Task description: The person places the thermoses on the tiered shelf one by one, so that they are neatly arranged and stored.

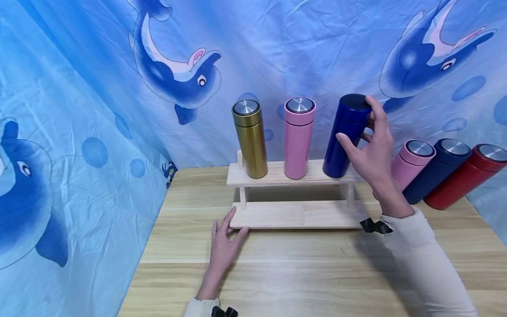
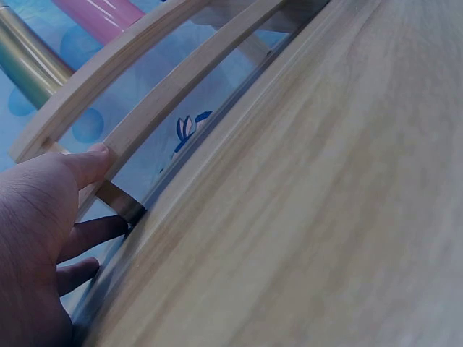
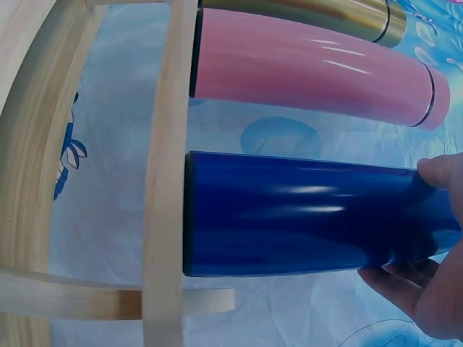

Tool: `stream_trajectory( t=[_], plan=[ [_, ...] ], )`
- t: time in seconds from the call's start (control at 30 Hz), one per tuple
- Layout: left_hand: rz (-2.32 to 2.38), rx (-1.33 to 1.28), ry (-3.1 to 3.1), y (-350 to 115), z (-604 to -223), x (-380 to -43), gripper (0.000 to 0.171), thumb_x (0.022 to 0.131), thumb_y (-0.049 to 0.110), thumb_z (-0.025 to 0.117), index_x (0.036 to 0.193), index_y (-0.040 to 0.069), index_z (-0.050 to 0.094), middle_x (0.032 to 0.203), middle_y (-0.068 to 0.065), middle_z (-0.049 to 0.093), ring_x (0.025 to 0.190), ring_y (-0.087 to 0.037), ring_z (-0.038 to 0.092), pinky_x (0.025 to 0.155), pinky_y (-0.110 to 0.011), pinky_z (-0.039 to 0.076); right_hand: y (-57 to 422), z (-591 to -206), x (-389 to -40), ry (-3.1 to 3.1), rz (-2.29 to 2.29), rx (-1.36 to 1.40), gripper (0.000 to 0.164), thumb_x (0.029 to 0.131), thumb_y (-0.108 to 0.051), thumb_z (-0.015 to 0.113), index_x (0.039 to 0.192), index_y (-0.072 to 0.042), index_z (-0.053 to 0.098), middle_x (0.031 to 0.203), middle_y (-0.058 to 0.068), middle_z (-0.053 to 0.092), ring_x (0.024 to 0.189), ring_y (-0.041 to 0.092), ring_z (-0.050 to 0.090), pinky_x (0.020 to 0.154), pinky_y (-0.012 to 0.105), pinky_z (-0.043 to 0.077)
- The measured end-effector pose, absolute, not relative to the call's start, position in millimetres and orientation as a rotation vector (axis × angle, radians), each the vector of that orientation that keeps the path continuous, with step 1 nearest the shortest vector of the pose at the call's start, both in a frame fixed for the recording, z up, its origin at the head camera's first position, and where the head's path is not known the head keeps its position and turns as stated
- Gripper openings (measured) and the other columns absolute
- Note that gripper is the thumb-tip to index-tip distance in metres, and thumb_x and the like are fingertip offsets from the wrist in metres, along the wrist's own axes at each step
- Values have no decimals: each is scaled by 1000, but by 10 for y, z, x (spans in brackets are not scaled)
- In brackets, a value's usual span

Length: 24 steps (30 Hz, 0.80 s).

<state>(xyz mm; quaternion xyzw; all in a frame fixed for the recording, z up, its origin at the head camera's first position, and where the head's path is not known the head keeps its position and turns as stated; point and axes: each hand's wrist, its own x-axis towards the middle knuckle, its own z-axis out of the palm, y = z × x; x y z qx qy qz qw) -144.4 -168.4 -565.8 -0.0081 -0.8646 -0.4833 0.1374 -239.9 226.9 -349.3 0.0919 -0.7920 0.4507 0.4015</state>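
Observation:
A dark blue thermos bottle (image 1: 343, 121) stands on the upper board of a two-tier wooden rack (image 1: 273, 214), at its right end. My right hand (image 1: 374, 154) grips it near the top, thumb on one side and fingers on the other. In the right wrist view the blue bottle's base meets the board. Left of it stand a pink thermos bottle (image 1: 299, 143) and a gold thermos bottle (image 1: 252, 143), spaced apart. My left hand (image 1: 224, 248) holds the left front corner of the lower board, the thumb at the front edge (image 2: 94, 155).
Right of the rack, another pink bottle (image 1: 409, 163), a navy bottle (image 1: 433, 171) and a red bottle (image 1: 463, 178) stand close together on the wooden table (image 1: 285, 268). A blue dolphin-print cloth (image 1: 253, 44) hangs behind and along the left.

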Motion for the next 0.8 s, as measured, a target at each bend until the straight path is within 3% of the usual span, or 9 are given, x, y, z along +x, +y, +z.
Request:
stream_trajectory(
  t=[0.3, 0.57, 0.63, 0.73, 0.8],
  plan=[
    [-1397, -76, -2468, -1692, -5650, -1428, 74, 99, 47, 84, 165, 32, 55, 126, -31, 77, 115, -50, 77, 137, -65, 12, 2317, -3517, -2393, -2065, 1139, 248, 92, 96, -16, 87, 172, -28, 36, 148, 22, 58, 123, 31, 65, 107, 21, 56],
    [-1390, -54, -2490, -1689, -5674, -1428, 75, 98, 45, 85, 165, 36, 54, 131, -25, 77, 115, -45, 78, 140, -54, 9, 2353, -3518, -2378, -2088, 1143, 292, 96, 97, -15, 88, 174, -24, 31, 152, 23, 56, 129, 35, 63, 107, 15, 52],
    [-1388, -50, -2495, -1688, -5679, -1429, 75, 98, 45, 85, 165, 37, 54, 131, -25, 77, 115, -45, 78, 140, -51, 8, 2363, -3514, -2370, -2097, 1133, 305, 98, 97, -14, 88, 175, -24, 30, 154, 22, 55, 130, 38, 64, 111, 23, 55],
    [-1389, -53, -2491, -1689, -5684, -1433, 75, 97, 45, 86, 165, 37, 54, 130, -25, 77, 115, -45, 78, 140, -49, 8, 2380, -3513, -2356, -2113, 1110, 335, 102, 97, -12, 88, 177, -22, 25, 157, 24, 52, 134, 42, 63, 117, 46, 57],
    [-1385, -65, -2478, -1691, -5689, -1438, 75, 98, 45, 85, 165, 36, 54, 130, -25, 77, 115, -45, 78, 140, -49, 8, 2392, -3516, -2339, -2125, 1100, 342, 105, 97, -12, 88, 178, -21, 22, 158, 24, 52, 137, 43, 62, 118, 48, 55]
  ],
)
